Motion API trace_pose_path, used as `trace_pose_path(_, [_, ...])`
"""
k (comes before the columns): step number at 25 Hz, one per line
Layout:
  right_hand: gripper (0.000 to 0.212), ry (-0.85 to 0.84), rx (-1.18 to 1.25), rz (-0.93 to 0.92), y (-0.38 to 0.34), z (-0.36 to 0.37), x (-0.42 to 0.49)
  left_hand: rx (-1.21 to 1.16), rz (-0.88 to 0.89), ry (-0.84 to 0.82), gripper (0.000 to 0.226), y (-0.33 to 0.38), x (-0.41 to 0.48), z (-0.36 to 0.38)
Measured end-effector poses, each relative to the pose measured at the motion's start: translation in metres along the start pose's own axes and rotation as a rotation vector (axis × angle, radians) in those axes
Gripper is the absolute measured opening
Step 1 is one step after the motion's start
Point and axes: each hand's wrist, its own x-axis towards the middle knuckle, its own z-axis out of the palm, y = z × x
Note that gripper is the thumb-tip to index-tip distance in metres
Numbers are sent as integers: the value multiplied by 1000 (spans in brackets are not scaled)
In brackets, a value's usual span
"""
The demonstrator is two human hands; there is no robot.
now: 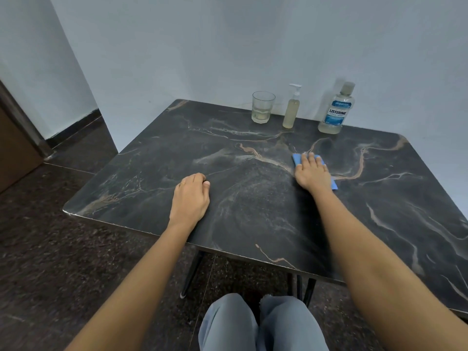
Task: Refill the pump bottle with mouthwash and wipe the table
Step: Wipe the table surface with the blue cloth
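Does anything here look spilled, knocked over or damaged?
Nothing is spilled or toppled: the clear drinking glass, slim white-topped pump bottle and Listerine mouthwash bottle stand upright. Only the near-left edge of the dark marble-patterned table shows pale chips.

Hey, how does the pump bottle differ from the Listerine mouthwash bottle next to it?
The pump bottle is slim, unlabelled, topped by a white pump; the mouthwash bottle is broader, blue-labelled, with a plain cap. Both stand upright at the far edge of the table.
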Motion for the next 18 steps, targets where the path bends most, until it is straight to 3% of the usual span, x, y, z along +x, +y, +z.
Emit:
trace_pose_path(5, [53, -61, -34, -313, -103, 26, -21, 70, -29, 34, 24, 0, -2, -1])
trace_pose_path(8, [53, -112, -63, -561, -126, 39, -73, 134, -83, 50, 28, 6, -4, -6])
trace_pose_path(14, [52, -162, -72, -808, -87, 33, -170, 12, -140, 34, 33, 7, -14, -21])
trace_pose_path(18, [52, -171, -96, -839, -30, 19, -196, -81, -162, -21, 32, -23, -17, -37])
